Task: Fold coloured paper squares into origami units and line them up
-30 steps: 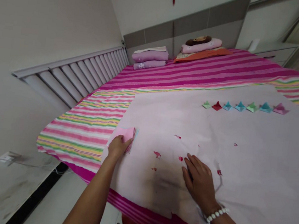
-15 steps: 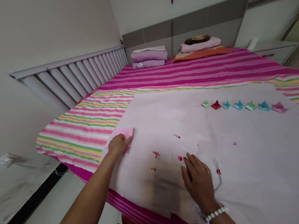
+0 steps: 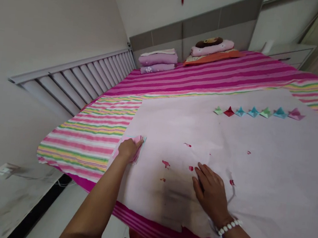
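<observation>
My left hand (image 3: 128, 149) rests on a small stack of pink and pale blue paper squares (image 3: 140, 142) near the left edge of a large pale pink sheet (image 3: 255, 174) spread over the bed; its fingers curl over the top sheets. My right hand (image 3: 210, 192), with a white bead bracelet at the wrist, lies flat on the sheet, fingers stretched out, holding nothing. Small red paper scraps (image 3: 167, 164) lie between the two hands. Farther back on the sheet stands a row of several folded paper shapes (image 3: 258, 112) in green, red, blue and pink.
The bed carries a pink and multicolour striped cover (image 3: 94, 135). Folded purple bedding (image 3: 158, 60) and a pillow pile (image 3: 213, 51) sit by the headboard. A slatted rail (image 3: 74, 83) runs along the left wall, a white nightstand (image 3: 291, 53) stands at the far right.
My left hand has slid a little farther over the paper stack, covering more of it. My right hand has stayed where it was.
</observation>
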### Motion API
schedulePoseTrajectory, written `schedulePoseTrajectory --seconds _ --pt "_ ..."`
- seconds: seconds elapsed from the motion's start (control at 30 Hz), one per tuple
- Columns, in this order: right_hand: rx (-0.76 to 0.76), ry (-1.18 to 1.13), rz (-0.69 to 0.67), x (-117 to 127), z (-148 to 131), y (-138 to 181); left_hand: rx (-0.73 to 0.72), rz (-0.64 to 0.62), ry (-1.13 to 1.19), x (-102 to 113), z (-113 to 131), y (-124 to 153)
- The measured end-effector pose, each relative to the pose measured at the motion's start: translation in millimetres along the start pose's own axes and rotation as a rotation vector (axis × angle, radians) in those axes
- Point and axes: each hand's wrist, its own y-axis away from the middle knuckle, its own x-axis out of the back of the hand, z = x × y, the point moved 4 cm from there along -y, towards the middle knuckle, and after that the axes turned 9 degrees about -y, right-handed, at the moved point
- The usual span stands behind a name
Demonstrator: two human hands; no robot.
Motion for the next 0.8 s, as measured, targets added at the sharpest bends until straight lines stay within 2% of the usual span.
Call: schedulePoseTrajectory --seconds 0.57,0.8 --pt "0.032 0.033 0.013 0.2 -2.3 -1.5 -0.048 -0.029 -0.039 -0.9 -5.7 0.7" --pt "0.030 0.035 0.015 0.4 -1.7 -1.4 -0.184 -0.013 -0.071 0.9 -4.1 1.4"
